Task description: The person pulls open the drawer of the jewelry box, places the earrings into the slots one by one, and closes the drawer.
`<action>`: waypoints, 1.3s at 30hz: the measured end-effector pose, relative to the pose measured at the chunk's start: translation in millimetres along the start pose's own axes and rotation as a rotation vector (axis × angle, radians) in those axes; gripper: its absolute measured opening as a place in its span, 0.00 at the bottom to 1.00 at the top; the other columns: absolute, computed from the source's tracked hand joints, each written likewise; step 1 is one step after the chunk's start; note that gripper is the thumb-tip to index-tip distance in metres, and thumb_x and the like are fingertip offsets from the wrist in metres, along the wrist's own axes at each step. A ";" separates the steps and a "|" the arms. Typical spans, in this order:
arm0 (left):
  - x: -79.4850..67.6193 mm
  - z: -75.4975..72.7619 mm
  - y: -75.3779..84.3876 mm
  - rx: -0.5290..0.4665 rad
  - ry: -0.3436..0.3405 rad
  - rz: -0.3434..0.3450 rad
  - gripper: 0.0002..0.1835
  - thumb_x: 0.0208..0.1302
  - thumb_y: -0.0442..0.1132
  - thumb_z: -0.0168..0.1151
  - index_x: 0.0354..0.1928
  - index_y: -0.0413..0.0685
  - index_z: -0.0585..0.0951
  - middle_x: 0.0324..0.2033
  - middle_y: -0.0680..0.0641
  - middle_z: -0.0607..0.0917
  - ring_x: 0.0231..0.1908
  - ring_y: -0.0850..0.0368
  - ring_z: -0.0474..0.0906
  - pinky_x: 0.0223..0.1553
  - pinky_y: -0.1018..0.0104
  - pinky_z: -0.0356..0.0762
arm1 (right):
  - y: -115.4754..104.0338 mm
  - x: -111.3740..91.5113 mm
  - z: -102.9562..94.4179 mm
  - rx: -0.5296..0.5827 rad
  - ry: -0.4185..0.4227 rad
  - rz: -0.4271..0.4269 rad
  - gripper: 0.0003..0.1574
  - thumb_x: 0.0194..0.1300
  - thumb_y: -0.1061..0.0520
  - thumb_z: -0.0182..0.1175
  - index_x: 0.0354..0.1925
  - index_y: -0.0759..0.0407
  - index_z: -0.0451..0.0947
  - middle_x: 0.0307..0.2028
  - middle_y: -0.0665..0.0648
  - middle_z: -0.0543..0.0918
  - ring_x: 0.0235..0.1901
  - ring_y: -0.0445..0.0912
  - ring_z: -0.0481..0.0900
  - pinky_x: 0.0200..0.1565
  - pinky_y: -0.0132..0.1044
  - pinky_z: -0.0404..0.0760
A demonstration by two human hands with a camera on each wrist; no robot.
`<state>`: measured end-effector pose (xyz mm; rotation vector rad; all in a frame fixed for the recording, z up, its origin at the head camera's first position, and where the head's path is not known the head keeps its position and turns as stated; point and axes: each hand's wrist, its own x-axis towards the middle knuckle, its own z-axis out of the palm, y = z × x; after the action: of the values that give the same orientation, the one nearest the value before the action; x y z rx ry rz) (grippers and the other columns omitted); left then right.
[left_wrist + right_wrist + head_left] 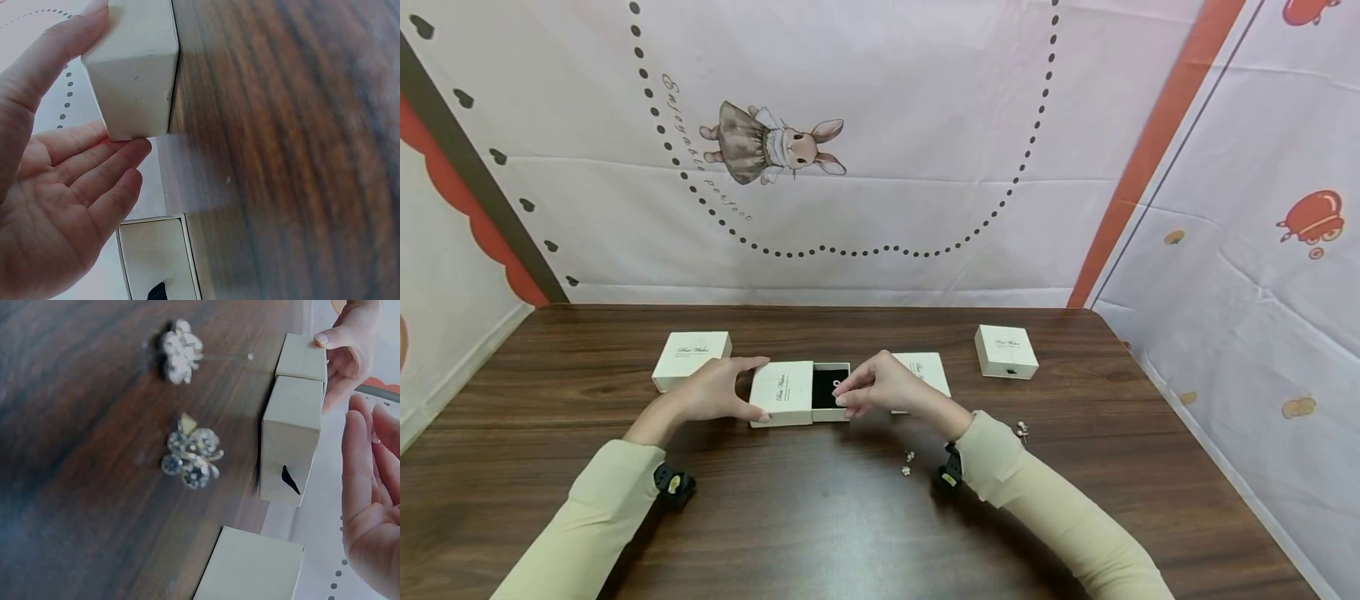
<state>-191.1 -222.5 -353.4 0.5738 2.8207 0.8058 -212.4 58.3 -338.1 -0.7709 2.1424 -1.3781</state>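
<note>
A white jewelry box with printed lettering lies on the table, its drawer slid partly out to the right and showing a black insert. My left hand holds the box's outer sleeve from the left. In the left wrist view, the thumb lies along one side of the box end and the fingers touch the other. My right hand is over the drawer, thumb and fingertips pinched together. A tiny shiny piece, like an earring, shows between them; its full shape is hidden.
White boxes stand at back left, beside my right hand and at right. Nearer me lie a flower earring and a butterfly-shaped earring. More small earrings lie beyond my right sleeve. A printed cloth hangs behind the table.
</note>
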 end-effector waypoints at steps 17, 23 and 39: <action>-1.2 -0.8 2.3 -0.004 0.001 -0.001 0.49 0.41 0.55 0.73 0.63 0.36 0.65 0.58 0.34 0.71 0.56 0.41 0.68 0.50 0.46 0.69 | 3.2 8.9 -1.1 0.057 0.080 0.037 0.12 0.56 0.66 0.62 0.38 0.74 0.80 0.28 0.68 0.83 0.22 0.43 0.82 0.32 0.41 0.81; -1.7 0.0 0.6 -0.003 -0.003 -0.005 0.50 0.40 0.56 0.72 0.63 0.36 0.65 0.58 0.34 0.70 0.56 0.40 0.68 0.51 0.46 0.68 | -0.8 11.9 0.4 0.007 0.110 0.059 0.08 0.56 0.64 0.63 0.35 0.69 0.83 0.25 0.64 0.84 0.22 0.45 0.82 0.34 0.46 0.81; -0.6 -0.5 1.0 0.000 -0.002 -0.012 0.49 0.40 0.56 0.73 0.63 0.36 0.65 0.57 0.34 0.71 0.55 0.42 0.69 0.49 0.47 0.70 | 0.8 19.7 1.1 -0.125 0.159 0.062 0.06 0.54 0.59 0.66 0.30 0.63 0.84 0.19 0.60 0.82 0.14 0.41 0.77 0.25 0.42 0.81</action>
<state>-190.4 -222.1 -352.4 0.5569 2.8200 0.8027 -226.2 44.5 -341.0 -0.6550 2.3734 -1.3230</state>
